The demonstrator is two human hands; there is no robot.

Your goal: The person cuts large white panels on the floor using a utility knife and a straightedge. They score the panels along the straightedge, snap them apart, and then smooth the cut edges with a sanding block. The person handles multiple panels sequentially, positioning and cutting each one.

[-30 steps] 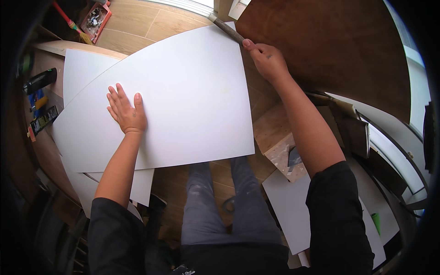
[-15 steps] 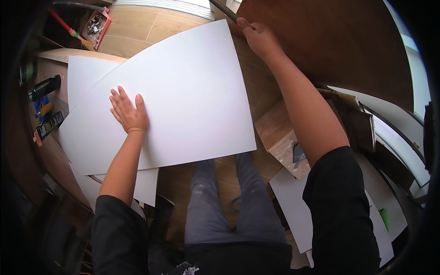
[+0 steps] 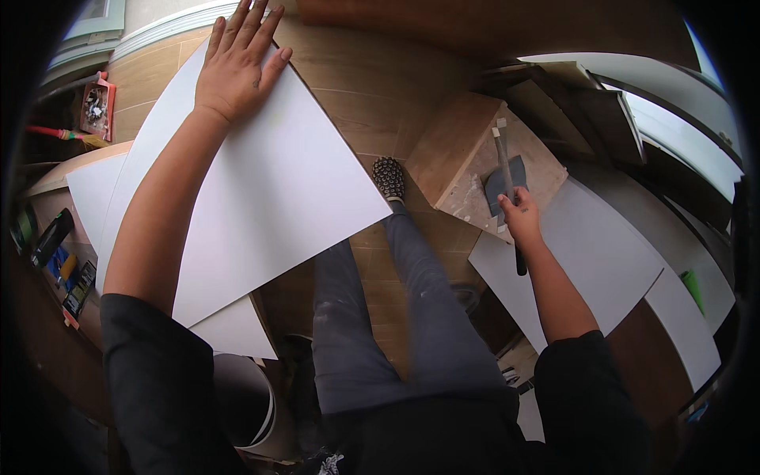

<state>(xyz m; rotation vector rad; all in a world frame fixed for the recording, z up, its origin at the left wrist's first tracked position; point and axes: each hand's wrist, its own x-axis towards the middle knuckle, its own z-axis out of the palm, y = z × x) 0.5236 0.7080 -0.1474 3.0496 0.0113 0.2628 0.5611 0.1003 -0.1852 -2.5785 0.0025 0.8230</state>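
My left hand (image 3: 233,83) lies on the far part of a large white board (image 3: 261,214), its fingers spread and reaching past the board's edge. The board rests at a slant over another white sheet (image 3: 237,332). On the right, my right hand (image 3: 520,215) is closed round a long, slim grey bar-like tool (image 3: 503,158) with a black lower end (image 3: 520,263); its exact kind I cannot make out. That tool is over a wooden box (image 3: 453,150) with a paint-spotted top. A dark grey flat piece (image 3: 516,172) lies on this top, partly behind the tool.
White panels (image 3: 602,245) lie at the right, beside dark boards (image 3: 606,119). A bucket (image 3: 269,419) stands near my left leg. Bottles and tubes (image 3: 55,237) lie at the left; a red dustpan (image 3: 109,99) and a broom (image 3: 83,138) are beyond. My shoe (image 3: 389,178) is beside the board.
My left hand has moved farther along the white board to its far edge. My right hand has come down and nearer, bringing the tool over the wooden box. The view has shifted.
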